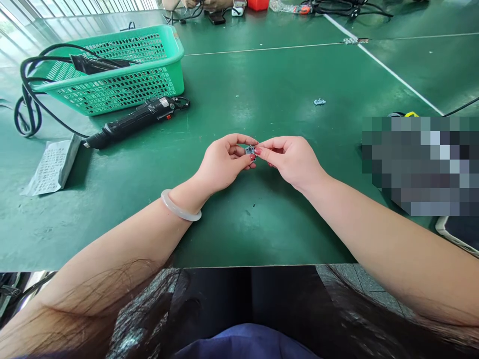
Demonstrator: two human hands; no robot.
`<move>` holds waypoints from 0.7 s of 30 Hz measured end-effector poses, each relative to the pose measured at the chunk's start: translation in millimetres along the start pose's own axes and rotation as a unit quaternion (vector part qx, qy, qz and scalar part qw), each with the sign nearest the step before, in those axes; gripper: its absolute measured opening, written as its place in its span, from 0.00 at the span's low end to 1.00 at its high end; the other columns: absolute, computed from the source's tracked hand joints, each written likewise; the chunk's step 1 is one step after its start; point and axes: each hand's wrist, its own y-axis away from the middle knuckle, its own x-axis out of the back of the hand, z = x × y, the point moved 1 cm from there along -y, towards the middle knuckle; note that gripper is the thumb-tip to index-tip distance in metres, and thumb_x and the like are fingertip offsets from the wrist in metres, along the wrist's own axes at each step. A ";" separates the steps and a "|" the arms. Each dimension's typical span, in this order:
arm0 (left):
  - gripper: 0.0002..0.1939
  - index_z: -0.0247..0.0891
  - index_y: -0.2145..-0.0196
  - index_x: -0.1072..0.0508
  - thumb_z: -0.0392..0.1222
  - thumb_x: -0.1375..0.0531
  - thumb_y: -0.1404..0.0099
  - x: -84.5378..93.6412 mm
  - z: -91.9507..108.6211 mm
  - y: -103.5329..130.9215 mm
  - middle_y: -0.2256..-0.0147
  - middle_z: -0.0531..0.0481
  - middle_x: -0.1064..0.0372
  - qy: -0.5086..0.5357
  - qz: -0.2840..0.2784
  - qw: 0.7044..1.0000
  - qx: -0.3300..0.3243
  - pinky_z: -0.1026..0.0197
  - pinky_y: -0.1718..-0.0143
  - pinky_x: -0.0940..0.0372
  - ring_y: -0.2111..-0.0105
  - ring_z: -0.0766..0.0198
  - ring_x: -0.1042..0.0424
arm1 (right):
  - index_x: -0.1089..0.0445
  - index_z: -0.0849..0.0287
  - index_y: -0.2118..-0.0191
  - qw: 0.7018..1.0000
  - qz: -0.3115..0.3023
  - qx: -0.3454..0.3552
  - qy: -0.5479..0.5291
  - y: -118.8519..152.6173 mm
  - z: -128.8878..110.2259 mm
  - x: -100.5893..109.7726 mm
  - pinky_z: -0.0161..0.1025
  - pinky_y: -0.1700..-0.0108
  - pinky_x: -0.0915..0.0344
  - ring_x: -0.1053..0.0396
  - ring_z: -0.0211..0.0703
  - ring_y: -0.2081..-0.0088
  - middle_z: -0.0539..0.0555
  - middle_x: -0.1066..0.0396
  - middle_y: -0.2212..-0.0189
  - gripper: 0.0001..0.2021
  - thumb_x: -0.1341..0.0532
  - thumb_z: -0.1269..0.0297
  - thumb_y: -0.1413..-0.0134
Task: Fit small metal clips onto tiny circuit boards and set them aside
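Near the middle of the green table point(239, 224), my left hand point(224, 162) pinches a small grey part point(250, 149) between thumb and fingers. My right hand point(294, 157) meets it from the right, its thumb and index finger closed at the part's right edge. The fingertips cover much of the part, so its full shape is hidden. A similar small grey-blue piece point(319, 101) lies on the table beyond my right hand.
At the left are a green basket point(123, 82) with a cabled tool, a black electric screwdriver point(134, 122) and a paper-covered block point(54, 164). A pixelated area point(422, 167) is at the right. Another person's hands point(211, 4) and cables point(348, 7) are at the far edge.
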 end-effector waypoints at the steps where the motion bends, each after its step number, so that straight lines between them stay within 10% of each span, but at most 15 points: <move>1: 0.10 0.35 0.59 0.25 0.34 0.33 0.40 0.1 0.6 -0.2 0.77 0.55 0.31 0.001 -0.001 1.000 0.000 0.60 0.61 0.26 0.70 0.64 0.22 | 0.20 0.57 0.70 1.000 0.000 0.000 0.000 0.0 -0.3 0.2 0.43 0.63 0.33 0.30 0.42 0.69 0.52 0.24 0.74 0.10 0.30 0.56 0.52; 21: 0.14 0.38 0.59 0.27 0.38 0.30 0.43 8.9 -16.2 -10.2 0.68 0.51 0.22 0.090 0.069 0.993 0.025 0.58 0.56 0.26 0.66 0.65 0.22 | 0.21 0.55 0.56 0.988 -0.011 0.083 0.127 0.0 5.2 -2.2 0.39 0.67 0.37 0.39 0.34 0.75 0.51 0.25 0.63 0.15 0.29 0.59 0.51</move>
